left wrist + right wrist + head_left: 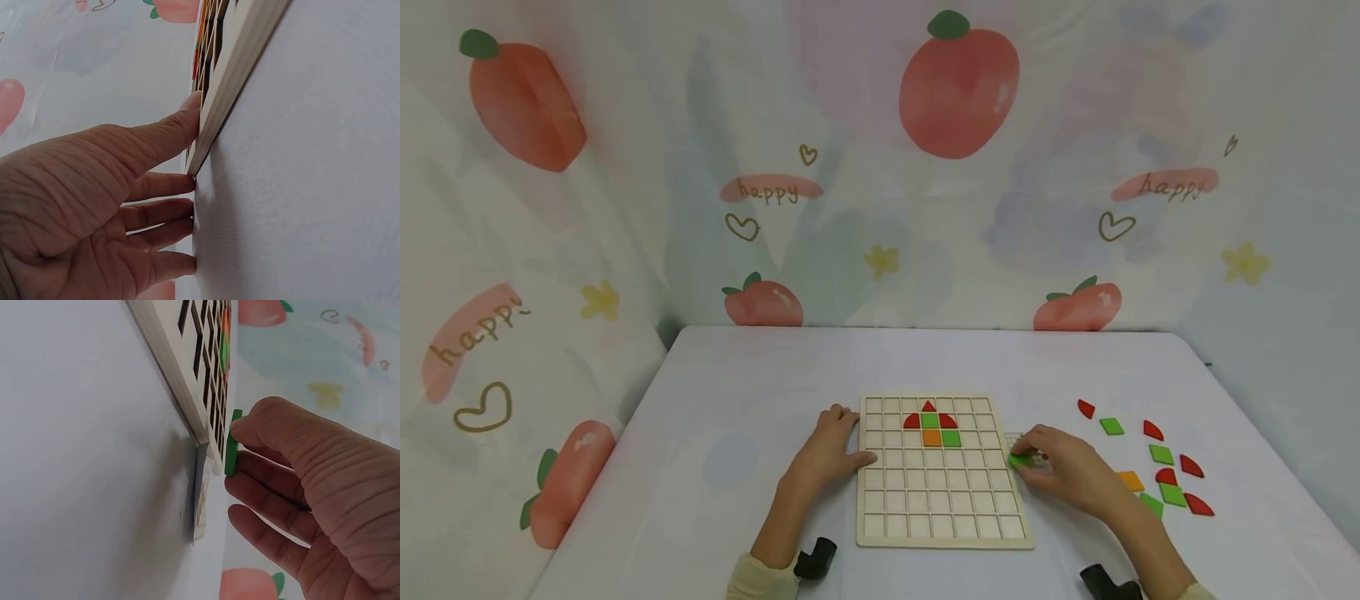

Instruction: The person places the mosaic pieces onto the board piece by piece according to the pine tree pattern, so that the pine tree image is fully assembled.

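A wooden grid board (942, 500) lies flat on the table, with several red, green and orange pieces set in its upper cells. My left hand (826, 450) rests at the board's left edge; in the left wrist view its thumb (169, 134) lies against the rim and the other fingers spread by the table. Between thumb and fingers, my right hand (1067, 468) pinches a green square tile (232, 442) just off the board's right edge. A sheet of paper (201, 494) sticks out from under the board below that hand, partly hidden by it in the head view.
Loose pieces are scattered on the table at the right: red quarter-rounds (1199, 504), green squares (1161, 454) and an orange square (1131, 481), some behind the right forearm. Patterned cloth (880, 225) hangs behind and at the sides of the white table (760, 367).
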Demonstrator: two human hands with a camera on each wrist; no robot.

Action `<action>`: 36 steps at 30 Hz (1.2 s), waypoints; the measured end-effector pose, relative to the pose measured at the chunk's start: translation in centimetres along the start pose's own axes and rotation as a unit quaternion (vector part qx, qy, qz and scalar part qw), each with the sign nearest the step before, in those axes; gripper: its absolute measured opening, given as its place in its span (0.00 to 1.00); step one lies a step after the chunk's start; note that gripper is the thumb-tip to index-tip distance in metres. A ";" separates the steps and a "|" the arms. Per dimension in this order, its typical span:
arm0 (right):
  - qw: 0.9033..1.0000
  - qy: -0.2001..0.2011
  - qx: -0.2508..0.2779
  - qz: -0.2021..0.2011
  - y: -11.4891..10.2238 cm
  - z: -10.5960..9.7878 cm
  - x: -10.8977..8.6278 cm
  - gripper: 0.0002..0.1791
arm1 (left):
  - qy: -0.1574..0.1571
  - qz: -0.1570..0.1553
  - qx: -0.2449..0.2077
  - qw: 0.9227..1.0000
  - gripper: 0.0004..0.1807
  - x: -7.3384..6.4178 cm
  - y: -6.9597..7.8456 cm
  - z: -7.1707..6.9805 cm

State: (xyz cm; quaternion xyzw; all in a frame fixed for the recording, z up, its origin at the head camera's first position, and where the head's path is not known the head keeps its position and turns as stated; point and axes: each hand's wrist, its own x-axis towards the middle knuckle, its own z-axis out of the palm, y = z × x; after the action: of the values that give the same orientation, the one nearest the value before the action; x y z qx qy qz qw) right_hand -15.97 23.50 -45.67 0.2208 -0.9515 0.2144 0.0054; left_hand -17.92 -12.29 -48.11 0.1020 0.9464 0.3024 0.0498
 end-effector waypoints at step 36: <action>0.983 0.018 0.048 -0.176 -5.0 4.3 6.1 0.07 | 0.006 0.018 0.002 1.000 0.37 0.0 -0.3 0.1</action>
State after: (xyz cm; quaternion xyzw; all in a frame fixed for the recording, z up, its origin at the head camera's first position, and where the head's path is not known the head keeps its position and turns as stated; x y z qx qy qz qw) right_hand -19.05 15.13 -46.89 0.3812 -0.8859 0.2596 0.0495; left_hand -18.00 -12.49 -48.36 0.1169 0.9454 0.3016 0.0385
